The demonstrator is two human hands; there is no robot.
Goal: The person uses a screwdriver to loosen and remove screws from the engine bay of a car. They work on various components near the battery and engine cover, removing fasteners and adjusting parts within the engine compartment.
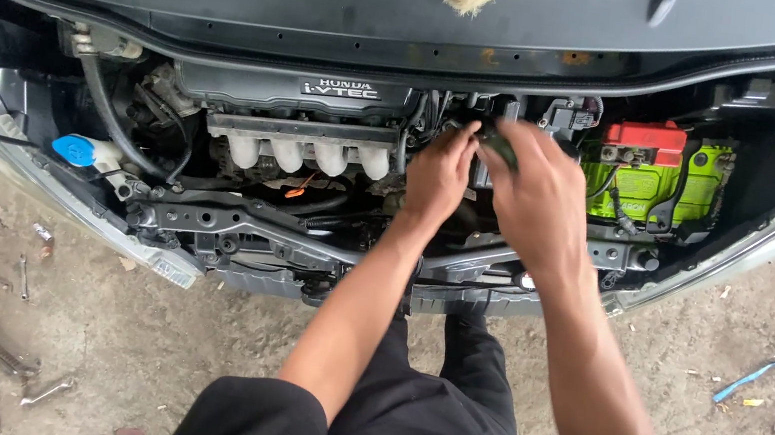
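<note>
Both hands on dark part, engine bay centre

Right hand [537, 193] wraps a dark rubbery part [499, 144], fingers closed on its upper end. Left hand [436, 172] at its 9 o'clock, fingertips pinching near the same spot; exact grip unclear. Part sits at 3 o'clock of the intake manifold [301, 150], 9 o'clock of the green battery [650, 184]. Looks light, flexible, likely grimy: grip near the fitted end, not mid-span
</note>
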